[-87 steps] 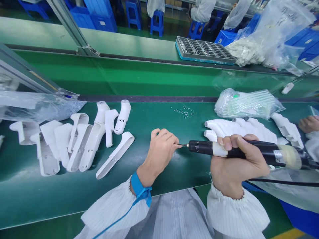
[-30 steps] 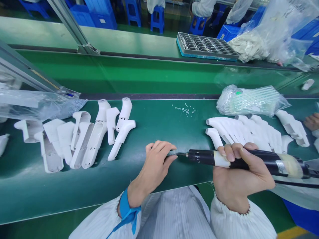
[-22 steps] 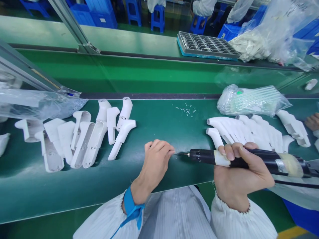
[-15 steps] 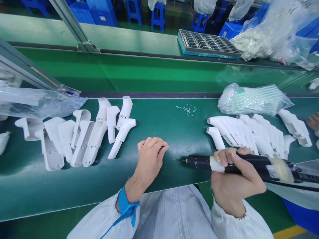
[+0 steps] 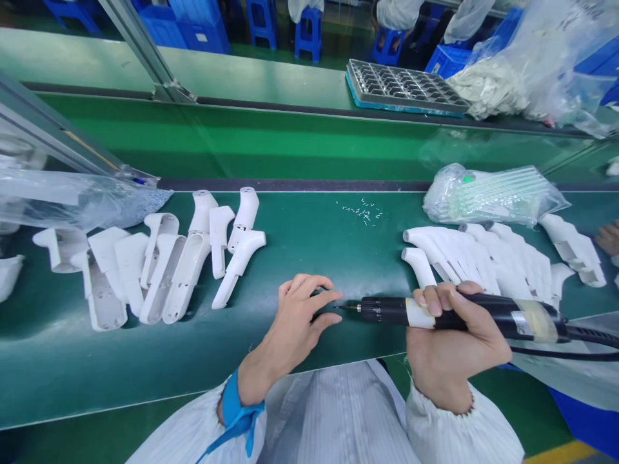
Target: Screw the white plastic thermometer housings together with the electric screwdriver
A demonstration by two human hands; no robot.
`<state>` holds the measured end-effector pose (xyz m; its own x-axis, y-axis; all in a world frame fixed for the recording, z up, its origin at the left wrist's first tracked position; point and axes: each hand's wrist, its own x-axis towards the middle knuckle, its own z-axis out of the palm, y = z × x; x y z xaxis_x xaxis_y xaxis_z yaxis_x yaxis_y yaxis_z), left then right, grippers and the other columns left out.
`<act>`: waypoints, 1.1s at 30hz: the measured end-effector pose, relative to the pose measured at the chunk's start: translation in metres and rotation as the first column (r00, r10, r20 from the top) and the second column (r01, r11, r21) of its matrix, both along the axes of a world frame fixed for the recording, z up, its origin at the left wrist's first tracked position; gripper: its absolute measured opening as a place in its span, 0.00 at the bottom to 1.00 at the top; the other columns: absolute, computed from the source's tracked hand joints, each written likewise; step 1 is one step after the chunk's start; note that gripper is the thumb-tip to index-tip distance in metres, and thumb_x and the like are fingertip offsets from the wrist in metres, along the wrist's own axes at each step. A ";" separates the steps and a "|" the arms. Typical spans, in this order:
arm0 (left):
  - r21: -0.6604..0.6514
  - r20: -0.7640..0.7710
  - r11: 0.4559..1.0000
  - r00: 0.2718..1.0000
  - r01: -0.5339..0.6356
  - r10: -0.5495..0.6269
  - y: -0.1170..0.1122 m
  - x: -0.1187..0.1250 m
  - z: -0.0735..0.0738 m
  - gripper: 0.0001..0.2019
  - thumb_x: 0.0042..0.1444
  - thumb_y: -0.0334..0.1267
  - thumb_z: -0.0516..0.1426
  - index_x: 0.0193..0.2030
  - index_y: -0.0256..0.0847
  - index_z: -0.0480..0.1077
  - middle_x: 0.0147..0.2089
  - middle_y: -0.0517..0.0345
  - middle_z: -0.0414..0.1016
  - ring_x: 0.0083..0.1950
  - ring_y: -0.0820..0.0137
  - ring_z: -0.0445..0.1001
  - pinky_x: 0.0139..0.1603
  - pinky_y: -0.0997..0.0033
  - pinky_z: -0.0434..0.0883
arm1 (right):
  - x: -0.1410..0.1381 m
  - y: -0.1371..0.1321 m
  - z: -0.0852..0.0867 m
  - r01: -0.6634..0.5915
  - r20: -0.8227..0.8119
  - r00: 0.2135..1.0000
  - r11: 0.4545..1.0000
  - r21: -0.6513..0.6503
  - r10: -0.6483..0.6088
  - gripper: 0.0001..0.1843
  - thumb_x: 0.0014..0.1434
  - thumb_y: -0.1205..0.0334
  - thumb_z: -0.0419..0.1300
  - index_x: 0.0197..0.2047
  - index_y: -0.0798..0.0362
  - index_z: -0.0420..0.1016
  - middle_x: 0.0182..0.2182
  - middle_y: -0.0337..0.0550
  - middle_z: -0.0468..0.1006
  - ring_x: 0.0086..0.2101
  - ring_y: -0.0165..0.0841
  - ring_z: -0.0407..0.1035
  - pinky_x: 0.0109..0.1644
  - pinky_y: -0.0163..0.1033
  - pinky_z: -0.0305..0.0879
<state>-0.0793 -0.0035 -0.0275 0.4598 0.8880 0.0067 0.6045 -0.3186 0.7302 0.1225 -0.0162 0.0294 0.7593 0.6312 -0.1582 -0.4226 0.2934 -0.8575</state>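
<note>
My right hand (image 5: 454, 354) is closed around the long black cylindrical electric screwdriver (image 5: 396, 311) with a white band, holding it nearly level above the dark green work table (image 5: 300, 238). Its thin metal bit (image 5: 349, 307) points to my left, and the black cable runs off behind it to the right. My left hand (image 5: 297, 316) is just beyond the screwdriver's tip, thumb and forefinger spread apart with the end of the bit at the opening between them; whether a small piece sits at that end I cannot tell. A blue fabric strap (image 5: 236, 412) circles my left wrist. Well to the left of the screwdriver lie white, curved plastic shells (image 5: 186, 283), some hollow side up, some overlapping. Farther from me than the screwdriver's tip is a scatter of tiny pale slivers (image 5: 365, 214), too small to make out. Just past the screwdriver's body, white, curved plastic housings (image 5: 449, 254) lie side by side, and behind them is a clear plastic bag (image 5: 493, 193) of pale strips. Beyond the screwdriver's far right, a co-worker's hand (image 5: 609, 238) shows at the edge.
</note>
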 end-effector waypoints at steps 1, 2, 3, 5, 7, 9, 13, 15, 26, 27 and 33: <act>-0.010 0.025 1.000 1.000 -0.001 0.001 0.000 0.003 0.000 0.07 0.70 0.36 0.62 0.49 0.52 0.80 0.56 0.61 0.79 0.57 0.62 0.72 0.59 0.55 0.58 | 0.001 0.000 0.001 0.000 -0.001 1.000 1.000 -0.001 0.000 0.13 0.43 0.63 0.65 0.31 0.50 0.65 0.20 0.33 0.57 0.20 0.26 0.54 0.25 0.35 0.59; -0.022 0.049 1.000 0.999 -0.004 0.005 0.000 0.005 -0.001 0.07 0.71 0.36 0.60 0.46 0.51 0.80 0.53 0.62 0.81 0.55 0.64 0.73 0.58 0.56 0.58 | 0.001 -0.001 0.001 0.000 0.000 1.000 1.000 0.000 0.000 0.12 0.44 0.64 0.64 0.32 0.50 0.65 0.20 0.33 0.57 0.20 0.26 0.54 0.26 0.35 0.60; -0.028 0.069 1.000 0.998 -0.011 0.013 0.000 0.008 -0.001 0.08 0.72 0.36 0.59 0.44 0.50 0.80 0.50 0.63 0.82 0.52 0.65 0.74 0.57 0.56 0.58 | 0.002 -0.001 0.002 -0.004 0.002 1.000 1.000 0.003 0.004 0.12 0.45 0.64 0.64 0.32 0.50 0.65 0.20 0.33 0.57 0.21 0.26 0.54 0.26 0.34 0.60; 0.003 0.085 1.000 0.996 -0.024 0.024 0.000 0.011 -0.001 0.09 0.73 0.36 0.59 0.40 0.47 0.79 0.45 0.65 0.83 0.47 0.68 0.75 0.55 0.57 0.58 | 0.003 -0.002 0.003 -0.011 0.008 1.000 1.000 0.011 0.011 0.13 0.45 0.64 0.64 0.33 0.50 0.63 0.21 0.32 0.56 0.21 0.25 0.54 0.26 0.34 0.60; 0.083 0.067 0.996 0.997 -0.034 0.029 0.000 0.013 -0.001 0.08 0.71 0.36 0.61 0.38 0.45 0.78 0.41 0.66 0.84 0.44 0.68 0.75 0.53 0.57 0.57 | 0.004 -0.002 0.005 -0.020 0.013 1.000 1.000 0.020 0.020 0.15 0.44 0.64 0.65 0.33 0.50 0.62 0.21 0.31 0.55 0.20 0.24 0.53 0.26 0.33 0.59; 0.165 0.035 0.985 0.999 -0.046 0.041 0.001 0.014 -0.002 0.08 0.69 0.36 0.63 0.35 0.43 0.77 0.38 0.66 0.83 0.42 0.68 0.75 0.52 0.58 0.57 | 0.004 -0.002 0.006 -0.023 0.008 1.000 1.000 0.021 0.023 0.16 0.43 0.64 0.65 0.33 0.51 0.62 0.20 0.31 0.55 0.20 0.25 0.53 0.25 0.33 0.59; 0.198 0.046 0.979 0.998 -0.044 0.035 0.002 0.014 -0.006 0.09 0.68 0.37 0.64 0.35 0.42 0.77 0.36 0.65 0.83 0.39 0.68 0.75 0.50 0.59 0.60 | 0.003 -0.002 0.007 -0.009 -0.012 1.000 1.000 0.007 0.009 0.15 0.42 0.65 0.64 0.32 0.51 0.63 0.20 0.32 0.56 0.20 0.25 0.53 0.25 0.33 0.59; 0.154 0.083 0.987 0.996 -0.043 0.030 0.001 0.013 -0.007 0.08 0.71 0.36 0.61 0.38 0.42 0.79 0.37 0.64 0.84 0.38 0.68 0.76 0.48 0.60 0.62 | 0.004 -0.002 0.008 -0.010 0.000 1.000 1.000 0.007 0.010 0.14 0.43 0.65 0.63 0.33 0.51 0.63 0.21 0.32 0.56 0.20 0.25 0.54 0.25 0.33 0.60; -0.693 0.315 0.668 0.719 -0.272 0.620 0.004 0.022 0.016 0.21 0.61 0.59 0.65 0.30 0.42 0.81 0.28 0.58 0.79 0.28 0.71 0.69 0.33 0.68 0.65 | 0.007 0.005 0.024 0.027 0.011 1.000 0.995 0.094 -0.029 0.13 0.41 0.66 0.62 0.32 0.51 0.64 0.21 0.32 0.54 0.21 0.25 0.52 0.24 0.32 0.58; -0.770 0.362 0.607 0.649 -0.197 0.670 0.005 0.024 0.018 0.21 0.60 0.59 0.66 0.32 0.41 0.81 0.30 0.57 0.80 0.30 0.71 0.70 0.35 0.69 0.66 | 0.005 0.006 0.026 0.027 0.020 0.999 0.993 0.111 -0.029 0.13 0.41 0.66 0.62 0.32 0.51 0.65 0.21 0.32 0.55 0.20 0.25 0.52 0.24 0.32 0.58; -0.906 0.419 0.414 0.316 0.087 0.851 0.008 0.045 0.025 0.21 0.51 0.55 0.74 0.34 0.36 0.81 0.34 0.56 0.77 0.34 0.75 0.69 0.39 0.75 0.68 | -0.007 0.009 0.033 0.028 0.069 0.997 0.985 0.172 -0.040 0.13 0.40 0.65 0.63 0.31 0.50 0.65 0.19 0.32 0.57 0.19 0.26 0.51 0.24 0.34 0.57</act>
